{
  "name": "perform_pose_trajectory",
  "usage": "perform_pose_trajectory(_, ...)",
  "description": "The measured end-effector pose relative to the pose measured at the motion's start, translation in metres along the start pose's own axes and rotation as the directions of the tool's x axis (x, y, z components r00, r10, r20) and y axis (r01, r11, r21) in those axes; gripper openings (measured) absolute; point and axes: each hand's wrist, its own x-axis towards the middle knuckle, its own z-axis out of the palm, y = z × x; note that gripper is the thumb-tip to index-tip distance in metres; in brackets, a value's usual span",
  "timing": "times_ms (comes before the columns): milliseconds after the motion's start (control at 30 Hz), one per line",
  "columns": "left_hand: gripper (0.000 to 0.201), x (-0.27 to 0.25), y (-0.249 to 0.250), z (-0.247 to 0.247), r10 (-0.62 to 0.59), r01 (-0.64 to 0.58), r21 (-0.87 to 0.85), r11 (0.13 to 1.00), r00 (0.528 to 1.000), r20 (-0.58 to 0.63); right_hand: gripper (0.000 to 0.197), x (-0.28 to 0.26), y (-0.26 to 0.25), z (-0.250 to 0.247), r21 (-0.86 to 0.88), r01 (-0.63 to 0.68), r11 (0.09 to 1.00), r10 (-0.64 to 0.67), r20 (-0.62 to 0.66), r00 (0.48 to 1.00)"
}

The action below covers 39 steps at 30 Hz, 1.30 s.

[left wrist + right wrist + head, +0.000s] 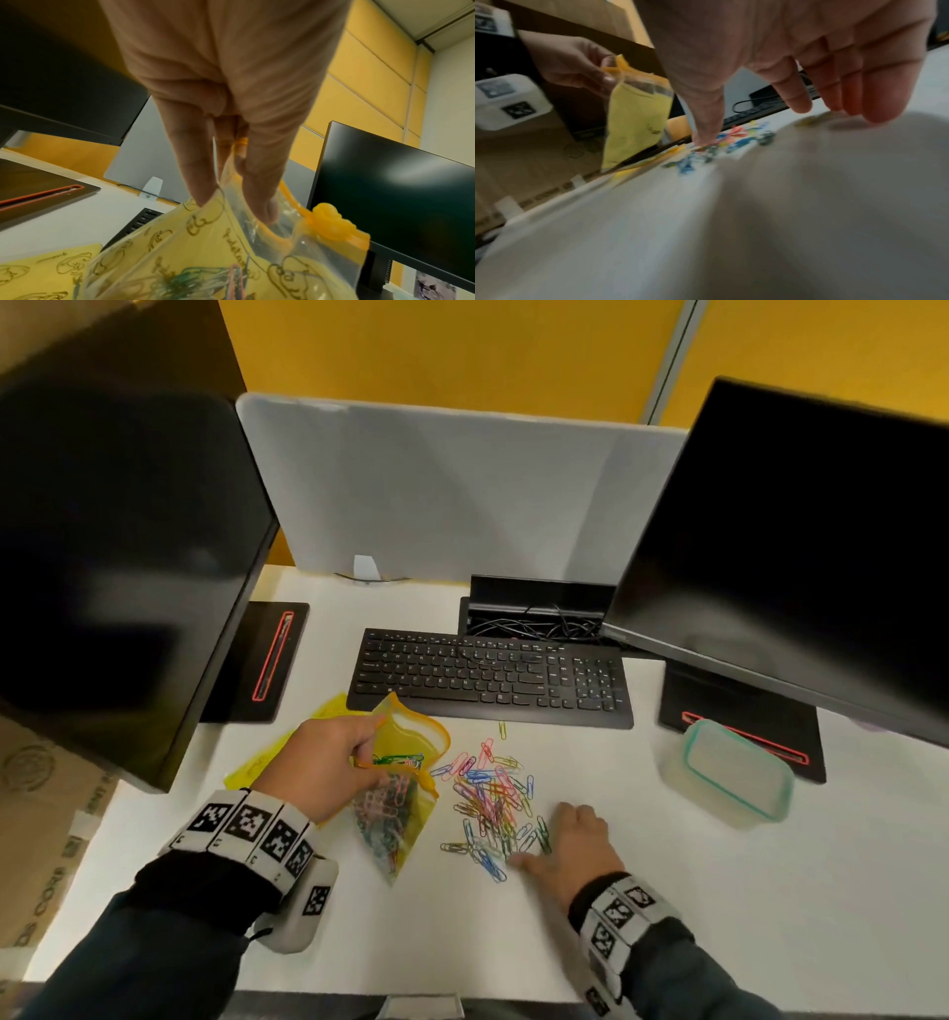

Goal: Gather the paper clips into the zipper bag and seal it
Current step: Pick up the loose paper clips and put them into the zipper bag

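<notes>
From here, left hand [328, 770] pinches the zipper bag [398, 806] by its open rim, thumb on one lip and fingers on the other, so I read that as keeping the mouth spread toward 3 o'clock. Some clips are already inside. Loose paper clips [490, 801] lie on the desk [667, 891] just right of it. Right hand [570, 842] sits at the pile's 5 o'clock, fingers extended, thumb on clips, gripping nothing; looks set to rake.
</notes>
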Motion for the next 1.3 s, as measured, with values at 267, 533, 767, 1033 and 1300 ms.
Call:
perform_pose_trajectory(267, 0.045, -0.002, 0.01, 0.007, 0.012, -0.012, 0.017, 1.0, 0.999, 0.036, 0.041, 0.01, -0.059, 0.014, -0.091, 0.202, 0.975, -0.197, 0.058, 0.979)
perform_pose_trajectory(533, 0.043, -0.003, 0.013, 0.019, 0.048, -0.048, 0.002, 0.999, 0.997, 0.068, 0.021, 0.025, -0.04, -0.005, -0.077, 0.198, 0.977, -0.197, 0.014, 0.98)
perform_pose_trajectory(767, 0.039, 0.001, 0.018, 0.029, 0.09, -0.092, 0.017, 0.996, 0.993, 0.08, 0.022, 0.025, -0.025, -0.04, 0.236, 0.08, 0.969, -0.051, -0.13, 0.99)
perform_pose_trajectory(1033, 0.038, 0.002, 0.033, 0.031, 0.16, -0.171, 0.086, 0.981, 0.98, 0.119, 0.028, 0.009, -0.081, -0.103, 0.191, 0.41, 0.892, -0.404, -0.072, 0.912)
perform_pose_trajectory(1300, 0.027, 0.003, 0.023, 0.031, 0.154, -0.158, 0.05, 0.986, 0.985, 0.077, 0.016, 0.03, -0.076, -0.101, 0.523, 0.35, 0.777, -0.228, -0.285, 0.931)
